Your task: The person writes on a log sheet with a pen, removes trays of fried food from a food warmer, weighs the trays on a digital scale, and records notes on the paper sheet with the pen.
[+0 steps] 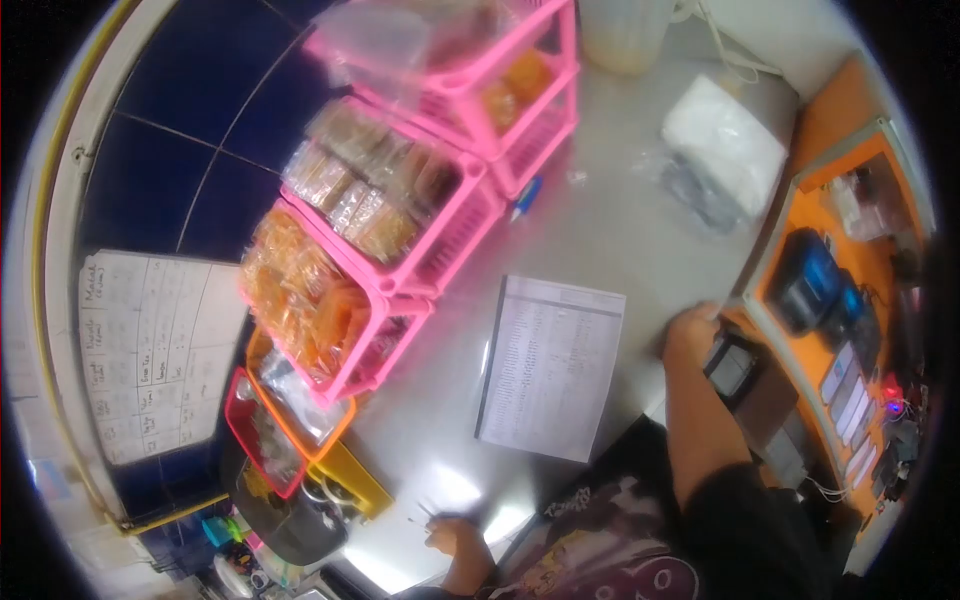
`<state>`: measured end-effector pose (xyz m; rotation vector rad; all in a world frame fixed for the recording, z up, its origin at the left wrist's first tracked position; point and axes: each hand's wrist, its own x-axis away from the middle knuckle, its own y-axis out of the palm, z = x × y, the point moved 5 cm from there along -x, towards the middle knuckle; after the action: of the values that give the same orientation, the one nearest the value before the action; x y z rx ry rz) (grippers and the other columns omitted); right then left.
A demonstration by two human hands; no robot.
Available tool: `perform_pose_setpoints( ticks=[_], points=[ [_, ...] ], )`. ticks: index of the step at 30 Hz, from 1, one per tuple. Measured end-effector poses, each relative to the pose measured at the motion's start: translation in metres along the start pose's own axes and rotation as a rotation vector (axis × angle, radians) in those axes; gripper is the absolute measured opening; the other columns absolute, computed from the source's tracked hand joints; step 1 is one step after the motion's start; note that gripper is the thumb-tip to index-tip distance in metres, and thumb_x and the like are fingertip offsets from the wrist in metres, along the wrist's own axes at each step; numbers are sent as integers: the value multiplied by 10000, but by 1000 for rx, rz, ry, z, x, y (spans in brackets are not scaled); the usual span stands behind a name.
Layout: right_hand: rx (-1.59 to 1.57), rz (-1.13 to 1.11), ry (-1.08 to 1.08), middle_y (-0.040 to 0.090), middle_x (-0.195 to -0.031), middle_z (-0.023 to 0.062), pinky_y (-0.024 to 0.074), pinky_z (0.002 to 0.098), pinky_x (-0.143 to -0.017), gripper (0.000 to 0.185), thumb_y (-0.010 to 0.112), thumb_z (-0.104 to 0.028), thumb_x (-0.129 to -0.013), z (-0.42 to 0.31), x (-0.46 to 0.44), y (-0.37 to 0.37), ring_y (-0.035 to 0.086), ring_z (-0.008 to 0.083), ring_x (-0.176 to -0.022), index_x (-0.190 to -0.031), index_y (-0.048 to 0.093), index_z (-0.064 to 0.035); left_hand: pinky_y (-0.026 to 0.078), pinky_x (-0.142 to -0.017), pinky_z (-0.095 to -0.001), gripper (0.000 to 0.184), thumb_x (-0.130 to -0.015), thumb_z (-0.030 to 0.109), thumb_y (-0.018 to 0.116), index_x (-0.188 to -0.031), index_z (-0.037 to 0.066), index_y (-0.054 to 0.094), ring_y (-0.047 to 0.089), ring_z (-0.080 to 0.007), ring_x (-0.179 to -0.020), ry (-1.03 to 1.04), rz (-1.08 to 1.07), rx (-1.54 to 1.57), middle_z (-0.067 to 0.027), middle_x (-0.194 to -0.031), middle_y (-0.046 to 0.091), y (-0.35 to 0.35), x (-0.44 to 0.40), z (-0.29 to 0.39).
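My left hand is low in the view over the bright metal counter, its fingers drawn together around something thin and dark, too small to name. My right hand is at the counter's right edge, near a dark-framed device; its fingers are blurred and partly hidden. Between the hands, a printed sheet with rows of text lies flat on the counter. Neither hand touches the sheet. Beyond it, a blue pen lies beside the pink baskets.
Pink baskets hold packets of orange and brown items. Orange, red and yellow containers stand at lower left. A white plastic package lies at upper right. Phones line an orange shelf. A handwritten chart hangs left.
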<state>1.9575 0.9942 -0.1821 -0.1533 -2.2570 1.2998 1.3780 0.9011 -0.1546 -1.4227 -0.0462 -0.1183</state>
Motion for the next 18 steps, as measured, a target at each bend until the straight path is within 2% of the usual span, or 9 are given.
perform_pose_setpoints(
  ticks=[2, 5, 6, 8, 9, 11, 14, 17, 18],
  points=[
    [-23, -26, 19, 552, -1341, 305, 404, 511, -1064, 800, 236, -618, -1004, -10, 10, -7, 536, 463, -1240, -1325, 502, 64, 554, -773, -537, 537, -996, 417, 404, -1132, -96, 482, 675, -440, -924, 26, -8, -4, -318, -1024, 645, 5, -6, -1],
    [-10, -53, -31, 552, -1337, 310, 408, 513, -1058, 810, 224, -616, -1007, -6, 4, -3, 536, 467, -1239, -1313, 501, 81, 567, -769, -517, 533, -1006, 413, 403, -1161, -93, 469, 675, -423, -932, 6, -28, -29, -313, -1047, 640, 9, -13, -6],
    [-12, -47, -24, 552, -1337, 310, 408, 513, -1058, 810, 224, -616, -1007, -7, 3, 0, 536, 467, -1239, -1313, 501, 81, 570, -767, -509, 528, -1010, 408, 404, -1158, -95, 467, 675, -420, -925, -9, -25, -16, -311, -1052, 637, 11, -11, -6],
    [61, 64, 41, 632, -1268, 247, 469, 525, -980, 799, 215, -659, -977, -6, 3, 0, 614, 423, -1162, -1357, 517, -24, 572, -764, -501, 522, -1014, 402, 404, -1155, -97, 466, 675, -417, -919, -23, -23, -15, -309, -1058, 634, 24, -32, -22],
    [68, 69, 42, 632, -1268, 247, 469, 525, -980, 799, 215, -659, -977, -7, 3, -1, 614, 423, -1162, -1357, 517, -24, 572, -764, -500, 528, -1016, 405, 400, -1154, -100, 467, 674, -416, -916, 94, -54, -166, -308, -1061, 632, 51, -69, -45],
    [79, 55, 63, 646, -1236, 253, 475, 528, -970, 788, 224, -644, -980, -8, 4, -1, 623, 430, -1140, -1348, 522, -14, 571, -764, -499, 534, -1019, 408, 396, -1153, -103, 468, 674, -416, -914, 203, -85, -323, -306, -1064, 630, 51, -65, -42],
    [65, 28, 32, 650, -1225, 254, 478, 537, -957, 781, 227, -634, -982, -3, -3, 5, 627, 434, -1128, -1333, 530, -5, 566, -767, -506, 543, -1019, 412, 389, -1133, -111, 478, 671, -424, -909, 61, -71, -33, -306, -1038, 634, 21, -27, -18],
    [71, 75, -30, 654, -1212, 255, 480, 537, -954, 788, 220, -637, -982, -2, -4, 5, 631, 432, -1120, -1323, 534, -1, 565, -766, -511, 542, -1020, 409, 387, -1118, -115, 485, 671, -435, -910, 272, -50, -257, -313, -1008, 639, 11, -10, -1],
    [72, 72, -30, 654, -1212, 255, 480, 537, -954, 788, 220, -637, -982, -3, -3, 4, 631, 432, -1120, -1323, 534, -1, 562, -767, -516, 544, -1019, 411, 387, -1108, -117, 487, 670, -441, -909, 153, -14, -154, -318, -995, 641, 12, -15, -6]
  ],
)
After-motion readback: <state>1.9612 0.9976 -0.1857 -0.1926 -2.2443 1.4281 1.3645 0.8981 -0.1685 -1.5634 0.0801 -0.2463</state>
